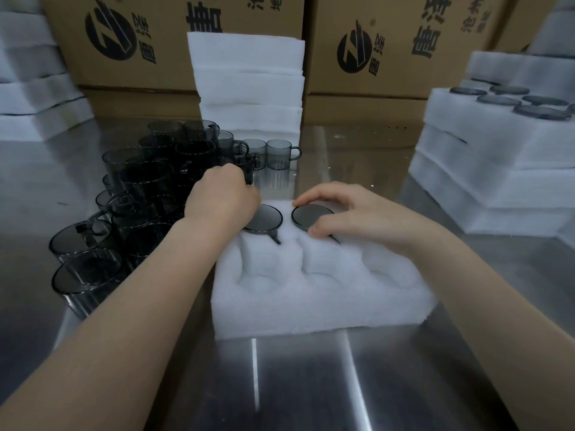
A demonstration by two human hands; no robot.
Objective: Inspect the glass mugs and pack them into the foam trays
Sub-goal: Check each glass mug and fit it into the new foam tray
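Note:
A white foam tray point(311, 293) lies in front of me on the steel table. Two smoky glass mugs sit in its back pockets, the left mug point(267, 219) and the right mug point(311, 214), handles pointing toward me. My right hand point(351, 213) pinches the right mug's rim between thumb and fingers. My left hand point(224, 194) hovers over the left mug's edge, its fingers curled against a dark mug point(249, 169) just behind the tray; the fingertips are hidden. The near pockets hold nothing.
Several loose glass mugs point(137, 194) crowd the table to the left. A stack of foam trays point(249, 88) stands behind, with cardboard boxes point(389, 42) at the back. Filled foam trays point(497, 135) are stacked on the right, more foam point(34, 88) at far left.

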